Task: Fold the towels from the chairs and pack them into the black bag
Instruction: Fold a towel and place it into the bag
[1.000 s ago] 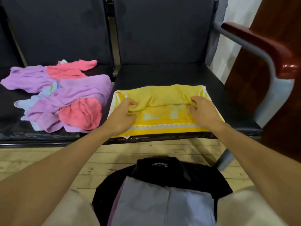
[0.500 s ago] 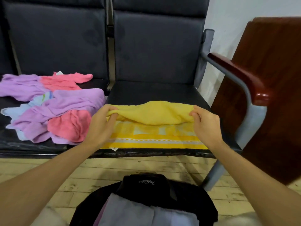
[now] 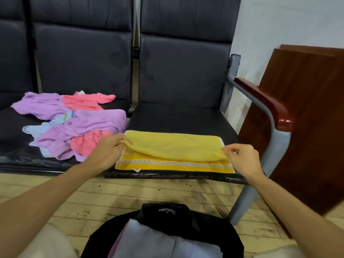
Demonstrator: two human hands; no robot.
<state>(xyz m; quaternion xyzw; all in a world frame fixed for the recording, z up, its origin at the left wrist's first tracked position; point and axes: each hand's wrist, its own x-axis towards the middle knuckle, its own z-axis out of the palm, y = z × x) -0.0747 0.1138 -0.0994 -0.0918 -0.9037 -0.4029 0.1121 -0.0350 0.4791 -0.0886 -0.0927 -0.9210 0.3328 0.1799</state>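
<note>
A yellow towel [image 3: 173,146] lies on the front of the right chair seat [image 3: 176,116], its far half doubled over toward me. My left hand [image 3: 108,149] pinches the folded layer's left corner and my right hand [image 3: 242,157] pinches its right corner, both held just above the striped lower layer. A heap of purple, pink and light blue towels [image 3: 74,123] lies unfolded on the left seat. On the floor below me stands the open black bag [image 3: 167,220], with folded pale lavender towels [image 3: 162,241] inside.
A grey metal armrest with a red-brown wooden top [image 3: 264,103] borders the right seat. A dark wooden panel [image 3: 307,118] leans against the wall at right. Pale wooden floorboards [image 3: 130,194] lie between chairs and bag.
Both hands have pulled the towel's far edge toward me, so the upper layer now covers most of the lower one. The camera has tilted up, showing more of the chair backs.
</note>
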